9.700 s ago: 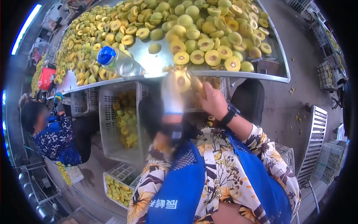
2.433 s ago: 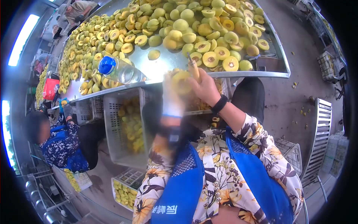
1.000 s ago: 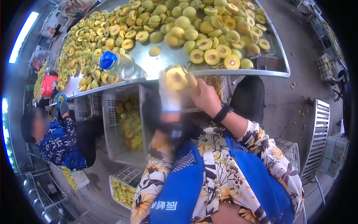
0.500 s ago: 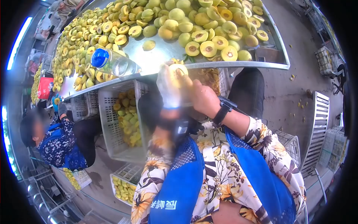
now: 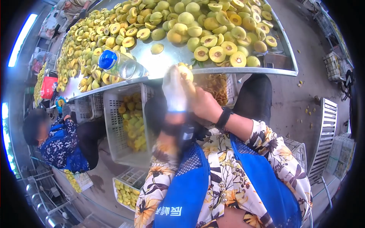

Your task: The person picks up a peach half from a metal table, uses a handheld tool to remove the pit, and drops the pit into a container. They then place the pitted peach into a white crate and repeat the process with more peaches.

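My left hand (image 5: 175, 91), in a white glove, is closed around a yellow peach half (image 5: 186, 73) just off the table's near edge. Pressed up beside it is my bare right hand (image 5: 207, 104), with a black band on the wrist. Its fingers are curled in, and whatever they grip is hidden and blurred. Beyond both hands, the metal table (image 5: 152, 62) carries a large heap of yellow-green peaches (image 5: 182, 28), many halved with pits or pit hollows showing. A clear bottle with a blue cap (image 5: 121, 65) lies on the table to the left of my hands.
A white crate (image 5: 114, 125) with peach pieces stands below the table at left. Another crate with brownish scraps (image 5: 216, 87) sits beneath the edge beyond my right hand. A co-worker (image 5: 64, 140) sits at left. A slatted metal rack (image 5: 323, 133) stands at right.
The view has shifted slightly, so the table and heap appear a little lower and further right. The peach half has turned in my left hand, its cut face less visible. Both hands stay together.
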Motion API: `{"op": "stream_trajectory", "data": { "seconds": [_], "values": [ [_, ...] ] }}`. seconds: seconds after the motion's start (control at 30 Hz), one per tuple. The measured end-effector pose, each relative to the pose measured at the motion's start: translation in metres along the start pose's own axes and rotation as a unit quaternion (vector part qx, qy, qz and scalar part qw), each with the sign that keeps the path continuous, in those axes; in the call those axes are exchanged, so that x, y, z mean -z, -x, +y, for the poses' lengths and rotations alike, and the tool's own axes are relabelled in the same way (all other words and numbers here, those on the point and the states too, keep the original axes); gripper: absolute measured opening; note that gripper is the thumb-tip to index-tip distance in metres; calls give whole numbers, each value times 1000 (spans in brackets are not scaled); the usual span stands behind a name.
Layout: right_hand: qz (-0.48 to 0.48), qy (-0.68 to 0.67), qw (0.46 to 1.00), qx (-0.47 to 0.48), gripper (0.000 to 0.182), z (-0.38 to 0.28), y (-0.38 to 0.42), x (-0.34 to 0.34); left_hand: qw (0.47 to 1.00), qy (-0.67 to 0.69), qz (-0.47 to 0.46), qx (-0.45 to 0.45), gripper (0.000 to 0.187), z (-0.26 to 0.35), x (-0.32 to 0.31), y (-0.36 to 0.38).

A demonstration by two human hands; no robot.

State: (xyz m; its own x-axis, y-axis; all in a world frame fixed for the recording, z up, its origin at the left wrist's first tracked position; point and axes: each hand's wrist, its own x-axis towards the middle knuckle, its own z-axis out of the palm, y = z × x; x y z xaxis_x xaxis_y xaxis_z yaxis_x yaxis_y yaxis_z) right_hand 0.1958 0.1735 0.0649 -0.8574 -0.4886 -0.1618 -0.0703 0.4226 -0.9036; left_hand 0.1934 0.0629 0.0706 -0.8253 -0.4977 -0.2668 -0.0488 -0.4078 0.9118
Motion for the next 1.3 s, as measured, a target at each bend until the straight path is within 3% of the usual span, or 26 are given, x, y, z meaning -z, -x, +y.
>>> {"op": "stream_trajectory", "data": {
  "seconds": [0.13, 0.23, 0.27, 0.3, 0.33, 0.37, 0.47, 0.57, 0.63, 0.7, 0.73, 0.77, 0.8, 0.87, 0.97, 1.0, 1.1, 1.17, 1.27, 1.3],
  "values": [
    [28, 18, 999, 0, 29, 1, 3, -8, 998, 16, -39, 41, 30, -33, 26, -24],
    [-32, -20, 998, -55, 29, -16, 4, 3, 995, 23, -81, 51, 29, -28, 29, -29],
    [5, 3, 1000, 13, 28, -8, 4, -1, 993, -67, -83, -42, 29, -26, 24, -25],
    [-60, -35, 998, 3, 28, -32, 9, 18, 976, -158, -66, -133, 37, -24, 19, -21],
    [-53, -13, 998, -10, 30, -45, 12, 26, 937, -262, -37, -228, 34, -43, 32, -37],
    [-49, 1, 999, -12, 31, -46, 13, 26, 999, 6, -46, -24, 29, -11, 2, -15],
    [31, 8, 999, 34, 30, 12, -2, -6, 994, 39, -82, 66, 31, 4, -3, -10],
    [-91, -86, 991, -45, 27, -5, -8, 13, 987, -92, -107, -80, 31, -11, 11, -26],
    [-84, -95, 992, -25, 27, -12, -8, 16, 970, -179, -120, -110, 31, 19, 4, -11],
    [-88, -86, 992, -18, 27, -15, -6, 17, 970, -155, -140, -121, 29, 8, 14, -27],
    [-47, -77, 995, 40, 27, -2, -11, 7, 972, -144, -145, -119, 28, -4, 25, -34],
    [-4, -63, 993, 97, 27, 10, -15, -2, 956, -218, -120, -157, 27, -16, 33, -43],
    [31, -71, 989, 129, 27, 29, -19, -18, 981, -147, -106, -66, 27, -20, 33, -50],
    [-49, -113, 992, 3, 26, 1, -7, 3, 993, -12, -91, 68, 26, -43, 45, -74],
    [-153, -229, 951, -141, 23, -15, 2, 14, 969, -196, 16, -149, 28, -7, 2, -28],
    [-162, -243, 942, -165, 22, -14, 5, 13, 996, -75, 47, -11, 29, -1, -3, -20],
    [-190, -265, 923, -206, 19, -22, 9, 22, 996, -89, 11, 24, 37, 3, -2, -17],
    [-159, -258, 941, -150, 17, -16, 10, 16, 997, -18, -52, 48, 38, -12, 7, -32],
    [-165, -261, 945, -113, 16, -2, 10, 9, 996, 17, -67, 55, 30, -20, 12, -33],
    [-175, -264, 942, -110, 16, 3, 11, 9, 998, -34, -41, 34, 30, -15, 9, -26]
  ]
}}
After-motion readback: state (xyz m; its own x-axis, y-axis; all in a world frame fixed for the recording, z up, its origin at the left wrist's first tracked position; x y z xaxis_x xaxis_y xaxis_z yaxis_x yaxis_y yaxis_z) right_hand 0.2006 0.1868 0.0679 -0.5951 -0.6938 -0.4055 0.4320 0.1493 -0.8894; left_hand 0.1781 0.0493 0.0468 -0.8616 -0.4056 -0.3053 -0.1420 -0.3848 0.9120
